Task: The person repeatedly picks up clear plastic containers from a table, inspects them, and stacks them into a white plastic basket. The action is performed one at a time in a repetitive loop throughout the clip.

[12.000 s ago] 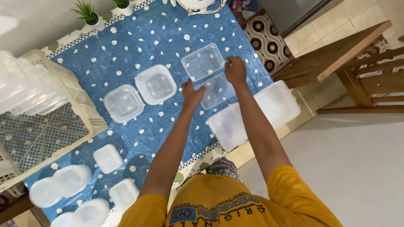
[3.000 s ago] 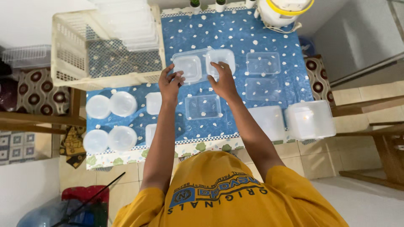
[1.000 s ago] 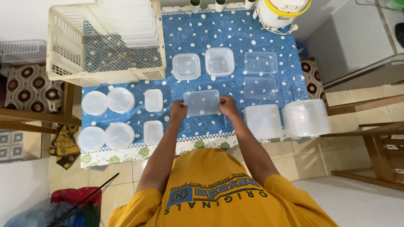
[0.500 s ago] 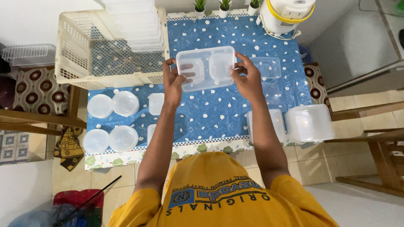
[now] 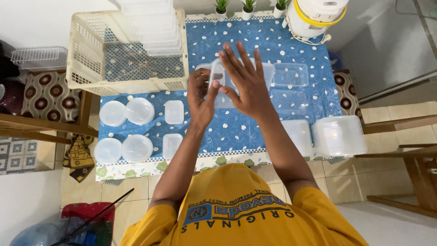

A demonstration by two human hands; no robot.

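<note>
My left hand (image 5: 200,98) grips the left end of a clear rectangular plastic container (image 5: 269,71), thumb on its rim. The container is held up above the blue flowered tablecloth (image 5: 296,43). My right hand (image 5: 246,84) lies flat over the container with its fingers spread, back of the hand toward the camera, covering most of it. Whether a lid sits on the container I cannot tell.
A cream basket (image 5: 86,77) at the table's left holds a stack of clear containers (image 5: 150,23). Round tubs (image 5: 139,110) and small square tubs (image 5: 174,112) lie left. Clear boxes (image 5: 291,75) and large boxes (image 5: 339,135) lie right. A white-yellow appliance (image 5: 318,13) stands far right.
Half a second ago both hands held the container by its two ends. Now my right hand has left its end and spread flat over the container; my left hand keeps its grip.
</note>
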